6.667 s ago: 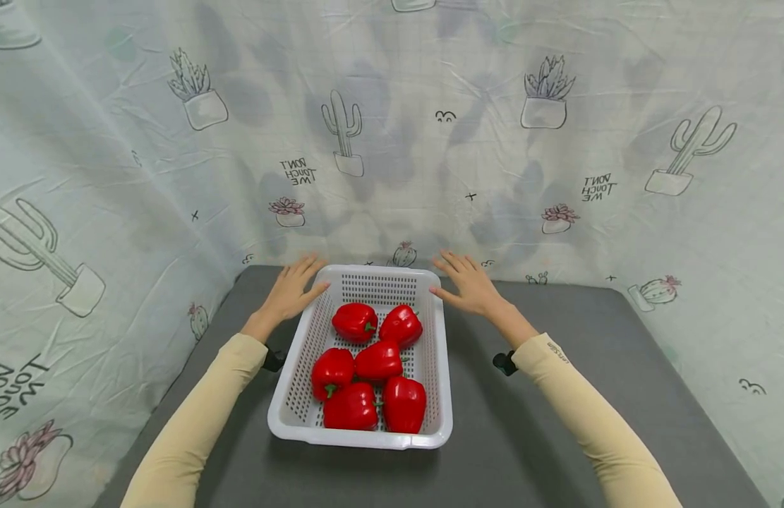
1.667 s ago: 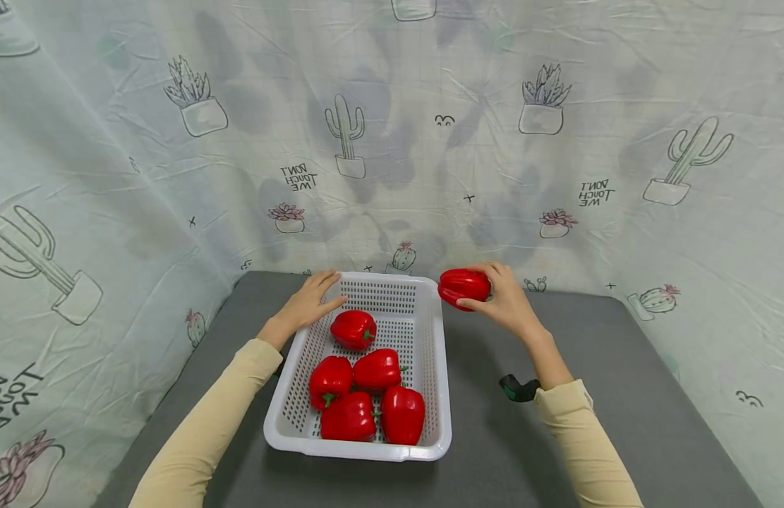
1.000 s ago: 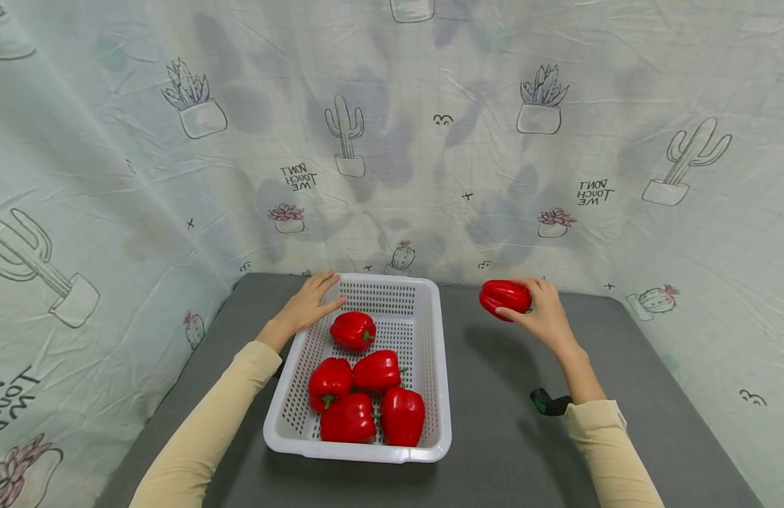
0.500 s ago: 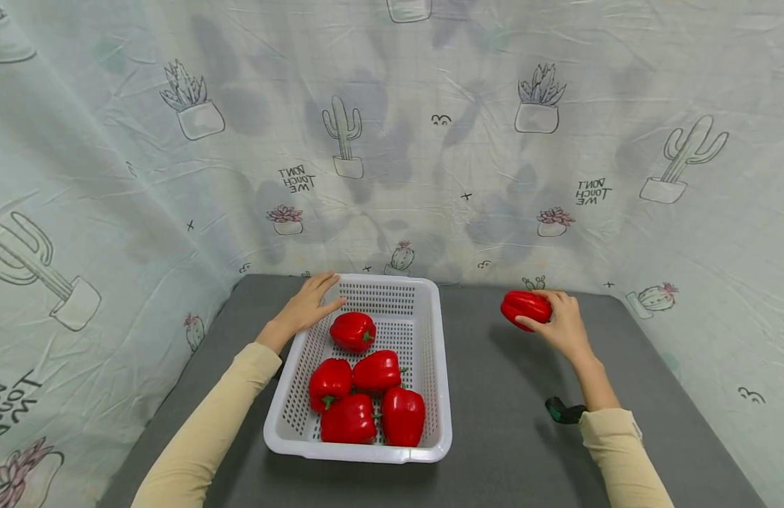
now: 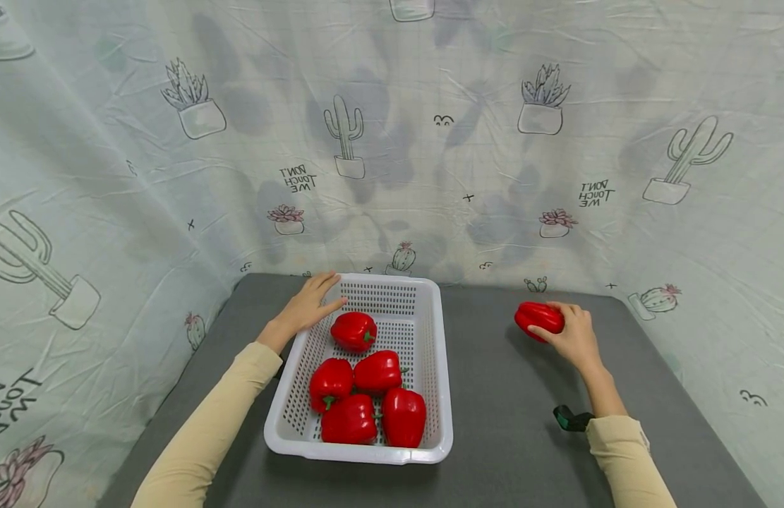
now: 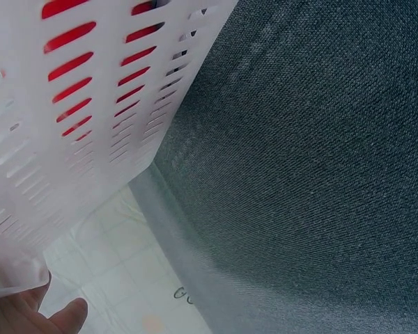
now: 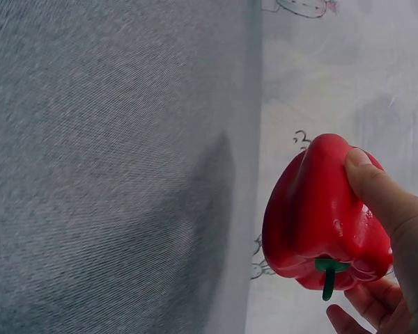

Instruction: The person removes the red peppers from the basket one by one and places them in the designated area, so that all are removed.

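Q. Where was the held red pepper [image 5: 535,319] seen?

A. It was carried in the right hand [image 5: 577,339], at the right of the grey desk [image 5: 493,402] and well apart from the white basket [image 5: 360,452], in which five red peppers [image 5: 378,372] were contained. It was judged to be raised slightly, though contact with the desk could not be ruled out.

Q. How was each grip set?

A. The right grip was closed about the pepper, with the thumb [image 7: 383,195] laid along one flank and the fingers brought round the far side. At the basket's far left corner, the rim was held between thumb and fingers of the left hand [image 5: 303,307]; the firmness of that hold could not be told.

Q. What handling was to be expected?

A. A light, probably hollow body was inferred. Its wall was judged fairly stiff, though liable to be dented by a hard squeeze; slipping was thought to be favoured by the glossy, rounded skin.

Q. Where was hold best taken?

A. The broad lobed flanks were preferred, fingertips being steadied by the grooves. The green stem [image 7: 329,284] was judged too slender to be used.
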Available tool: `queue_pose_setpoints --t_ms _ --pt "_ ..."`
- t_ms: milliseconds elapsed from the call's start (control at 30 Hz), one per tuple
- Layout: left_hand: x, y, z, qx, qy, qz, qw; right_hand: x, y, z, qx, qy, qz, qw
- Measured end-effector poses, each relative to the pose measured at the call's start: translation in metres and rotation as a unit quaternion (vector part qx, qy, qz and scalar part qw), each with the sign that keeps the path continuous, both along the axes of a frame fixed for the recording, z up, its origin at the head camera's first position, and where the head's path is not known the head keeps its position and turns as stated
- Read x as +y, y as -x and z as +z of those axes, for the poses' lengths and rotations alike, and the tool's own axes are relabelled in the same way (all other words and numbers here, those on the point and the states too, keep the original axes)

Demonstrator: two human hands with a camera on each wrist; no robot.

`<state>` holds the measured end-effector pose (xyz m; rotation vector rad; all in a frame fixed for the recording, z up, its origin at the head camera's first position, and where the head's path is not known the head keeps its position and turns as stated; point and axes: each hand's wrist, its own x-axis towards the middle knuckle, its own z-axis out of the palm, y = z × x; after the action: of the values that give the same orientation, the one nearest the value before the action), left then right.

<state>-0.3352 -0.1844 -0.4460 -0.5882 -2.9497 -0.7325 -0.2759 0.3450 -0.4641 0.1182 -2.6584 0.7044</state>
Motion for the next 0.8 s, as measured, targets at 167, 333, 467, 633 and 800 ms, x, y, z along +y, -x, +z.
queue_pose_setpoints --t_ms 167,333,467,633,800 --pt "0.000 0.000 0.000 0.000 -0.001 0.002 1.0000 0.005 -0.002 -0.005 -0.018 -0.014 -0.015 1.000" --pt "0.000 0.000 -0.001 -0.002 -0.002 0.004 1.0000 0.010 -0.001 -0.010 -0.023 -0.023 -0.021 0.999" --pt "0.001 0.000 0.000 -0.004 -0.004 0.006 1.0000 0.013 0.000 -0.013 -0.024 -0.032 -0.016 0.999" --pt "0.002 0.000 0.000 -0.008 -0.002 0.010 0.9999 0.016 0.002 -0.016 -0.028 -0.037 -0.017 0.999" --pt "0.002 0.002 0.001 -0.008 0.004 0.013 0.9999 0.016 0.003 -0.018 -0.030 -0.043 -0.019 0.998"
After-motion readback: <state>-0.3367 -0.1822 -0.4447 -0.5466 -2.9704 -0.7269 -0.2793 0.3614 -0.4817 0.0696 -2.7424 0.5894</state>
